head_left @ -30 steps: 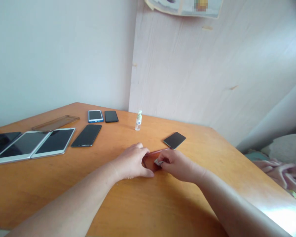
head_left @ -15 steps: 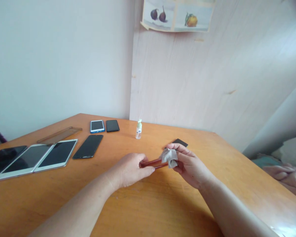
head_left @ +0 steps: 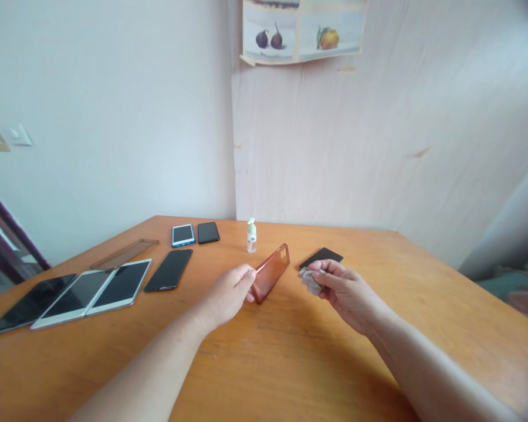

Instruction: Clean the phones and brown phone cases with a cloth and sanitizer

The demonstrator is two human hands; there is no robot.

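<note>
A translucent reddish phone case [head_left: 273, 271] is tilted up above the table, its camera cutout at the far upper corner. My left hand [head_left: 232, 292] pinches it by its near left edge, thumb on top. To the right, my right hand [head_left: 347, 290] is closed on a crumpled greyish-white wipe [head_left: 311, 281], which is apart from the case. Just behind that hand a dark phone [head_left: 320, 257] lies flat, partly covered by the fingers. A small clear pump bottle [head_left: 251, 237] stands upright beyond the case.
On the left of the wooden table [head_left: 264, 375] lie a black phone [head_left: 169, 271], white-framed devices [head_left: 121, 284], a dark tablet [head_left: 31, 303] and a clear brownish case [head_left: 125, 254]. Two smaller phones, one blue-edged [head_left: 183, 235] and one black [head_left: 208, 232], lie farther back.
The wipe has come away from the case, and my hands have moved apart. My left hand has turned the case from nearly edge-on to upright and tilted. The camera view has shifted slightly left.
</note>
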